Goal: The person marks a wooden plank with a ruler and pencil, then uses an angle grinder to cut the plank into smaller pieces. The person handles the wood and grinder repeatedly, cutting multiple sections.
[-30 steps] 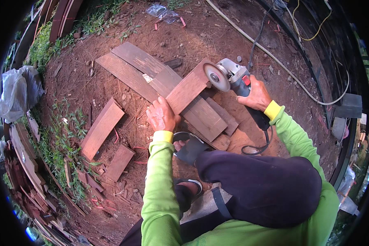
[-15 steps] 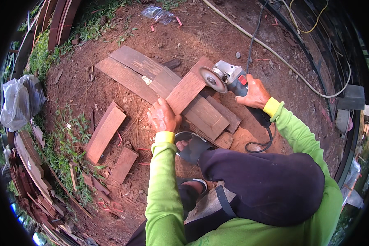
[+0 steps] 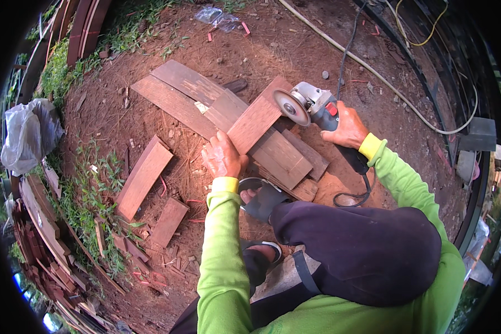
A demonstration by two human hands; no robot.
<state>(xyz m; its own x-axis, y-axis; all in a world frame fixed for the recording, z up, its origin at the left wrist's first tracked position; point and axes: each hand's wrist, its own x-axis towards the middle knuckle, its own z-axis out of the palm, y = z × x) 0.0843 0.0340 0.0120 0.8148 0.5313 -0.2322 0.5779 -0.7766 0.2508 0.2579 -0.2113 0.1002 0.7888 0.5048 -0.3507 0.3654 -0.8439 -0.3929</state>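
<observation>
My right hand (image 3: 348, 127) is wrapped round the body of an angle grinder (image 3: 320, 106), which has a red switch and a grey metal head. Its round disc (image 3: 291, 108) is at the far right end of a reddish wooden board (image 3: 256, 122); whether it touches the wood I cannot tell. My left hand (image 3: 224, 157) grips the near left end of that board, fingers bent over its edge. Beneath it, crosswise, lie several weathered planks (image 3: 178, 106) stacked on the soil. My sandalled foot (image 3: 256, 197) is close to the stack.
Loose board pieces (image 3: 145, 178) and a shorter block (image 3: 170, 222) lie to the left. A wood pile (image 3: 44, 239) and a clear plastic bag (image 3: 30, 136) stand at the far left. The grinder's black cord (image 3: 353, 196) loops beside my right arm. A pale hose (image 3: 384, 92) crosses the ground at right.
The view has shifted very slightly. Both hands, the grinder and the board keep nearly the same places.
</observation>
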